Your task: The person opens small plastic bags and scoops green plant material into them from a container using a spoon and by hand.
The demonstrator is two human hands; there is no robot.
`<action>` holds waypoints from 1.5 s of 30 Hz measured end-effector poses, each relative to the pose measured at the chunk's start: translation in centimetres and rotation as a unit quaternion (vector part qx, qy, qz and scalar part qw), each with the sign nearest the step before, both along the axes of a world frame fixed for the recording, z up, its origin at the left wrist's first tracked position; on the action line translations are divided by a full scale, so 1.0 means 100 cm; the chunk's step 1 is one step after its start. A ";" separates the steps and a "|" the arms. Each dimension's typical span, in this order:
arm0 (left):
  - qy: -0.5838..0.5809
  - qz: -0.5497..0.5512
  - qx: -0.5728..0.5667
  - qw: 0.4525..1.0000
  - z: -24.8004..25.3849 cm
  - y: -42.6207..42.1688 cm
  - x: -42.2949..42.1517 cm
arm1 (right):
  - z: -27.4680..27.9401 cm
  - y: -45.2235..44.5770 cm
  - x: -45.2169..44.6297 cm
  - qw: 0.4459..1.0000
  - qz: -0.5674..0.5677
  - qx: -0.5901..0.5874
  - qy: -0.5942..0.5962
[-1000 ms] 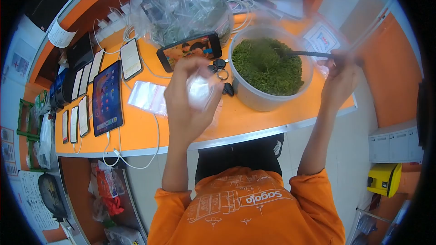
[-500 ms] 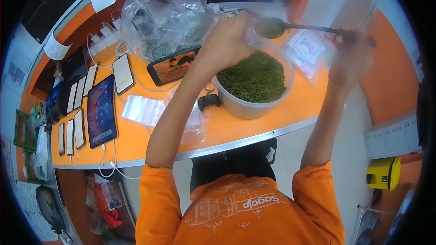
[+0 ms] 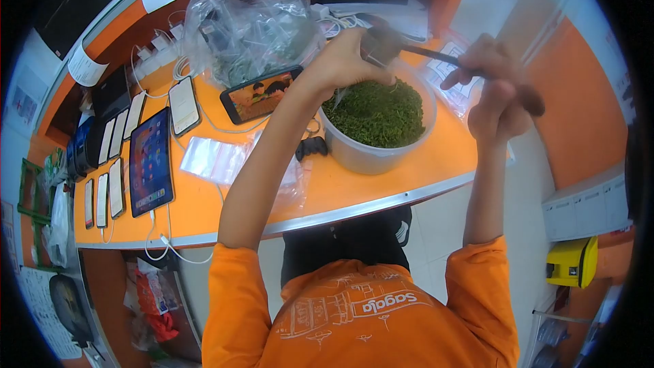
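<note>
A round translucent tub [image 3: 361,160] holds finely shredded green leafy material [image 3: 385,119]. Above its far left side, my left hand [image 3: 344,61] is closed, thumb toward the right. It pinches what looks like a small clear plastic bag [image 3: 337,97], mostly hidden by the hand. My right hand [image 3: 496,88], off to the right of the tub, grips the dark handle of a large spoon [image 3: 430,54]. The spoon's blurred bowl is right beside my left fingers, over the back of the tub; whether it touches the bag I cannot tell.
Clear zip bags [image 3: 216,159] lie left of the tub, near a black game controller [image 3: 312,148]. A phone [image 3: 262,95] playing video leans behind. A tablet [image 3: 151,163] and several charging phones fill the left. Behind sits a large plastic bag [image 3: 252,27]. Another packet [image 3: 453,75] is at right.
The spoon, carrying green material before, has moved left and its bowl has turned beside my left hand. My right hand has shifted left and slightly down, its fingers changing position on the handle.
</note>
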State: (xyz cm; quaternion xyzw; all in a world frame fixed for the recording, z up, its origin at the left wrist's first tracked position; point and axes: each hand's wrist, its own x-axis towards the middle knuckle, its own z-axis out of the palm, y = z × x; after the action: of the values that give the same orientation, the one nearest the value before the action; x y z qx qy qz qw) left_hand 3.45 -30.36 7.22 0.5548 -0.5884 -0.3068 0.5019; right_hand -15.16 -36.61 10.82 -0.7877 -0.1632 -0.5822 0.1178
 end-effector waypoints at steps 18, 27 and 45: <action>0.182 -0.064 0.017 0.981 -0.009 0.004 0.003 | -0.010 0.014 -0.001 0.998 0.014 -0.056 -0.017; 0.198 -0.086 0.008 0.976 -0.012 0.001 0.004 | -0.029 0.004 -0.002 0.992 -0.072 0.056 -0.086; 0.372 -0.181 -0.071 0.908 -0.014 0.006 0.021 | -0.038 0.027 -0.032 0.916 -0.115 0.033 0.382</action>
State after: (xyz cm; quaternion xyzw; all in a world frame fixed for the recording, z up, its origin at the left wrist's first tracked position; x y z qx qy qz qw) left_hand 5.56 -29.78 5.79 0.2472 -0.4697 -0.5340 0.6581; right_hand -18.37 -33.88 7.01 -0.9593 0.0050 -0.2513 0.1289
